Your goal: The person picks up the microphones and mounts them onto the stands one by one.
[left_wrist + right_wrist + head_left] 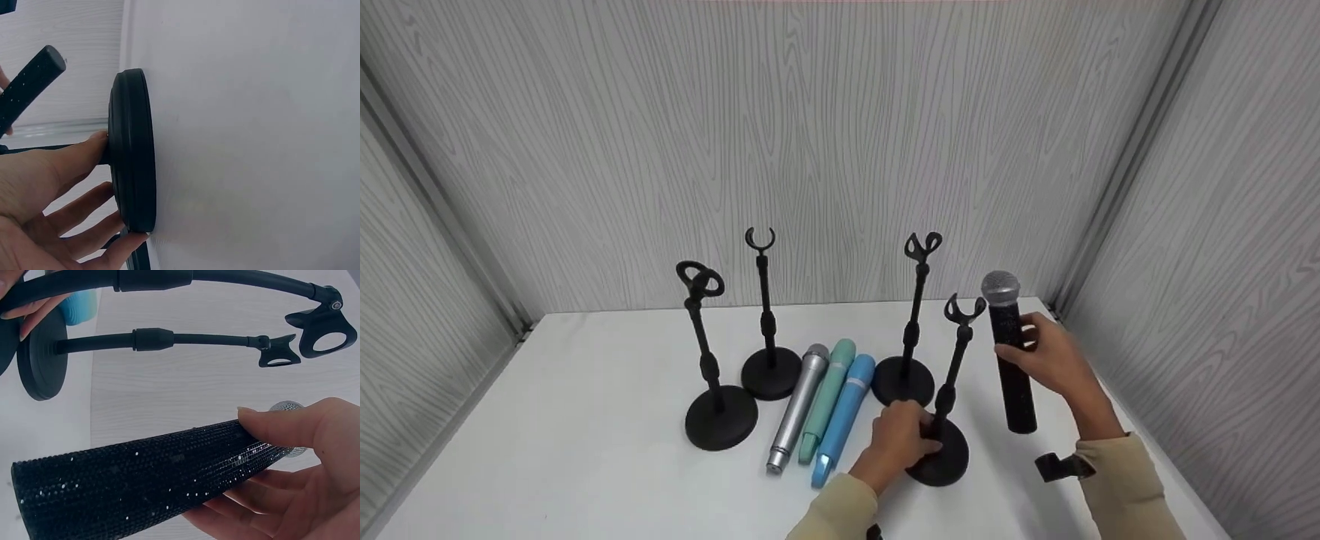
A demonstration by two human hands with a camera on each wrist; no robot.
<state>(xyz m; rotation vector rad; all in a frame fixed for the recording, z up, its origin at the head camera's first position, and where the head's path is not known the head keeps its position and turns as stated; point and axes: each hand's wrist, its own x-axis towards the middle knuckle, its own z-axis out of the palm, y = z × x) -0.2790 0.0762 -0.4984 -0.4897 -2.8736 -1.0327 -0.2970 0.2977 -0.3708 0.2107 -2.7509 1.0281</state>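
My right hand [1048,354] holds a black, glittery microphone [135,478] with a silver mesh head, thumb on one side and fingers on the other. It is nearly upright, head up, to the right of the nearest black microphone stand [952,382]. Low on that stand, my left hand [901,435] grips it, with the thumb at the foot of the pole and fingertips at the edge of the round base [132,152]. The forked clip [964,309] on top of this stand holds nothing. In the right wrist view, the clip [326,329] points away from the left hand.
Silver [799,409], green [829,397] and blue [846,412] microphones lie side by side on the white table [607,465]. Other black stands are at the left [709,367], back left [767,322] and back right [913,330]. Grey wood-grain panels [840,150] enclose the table.
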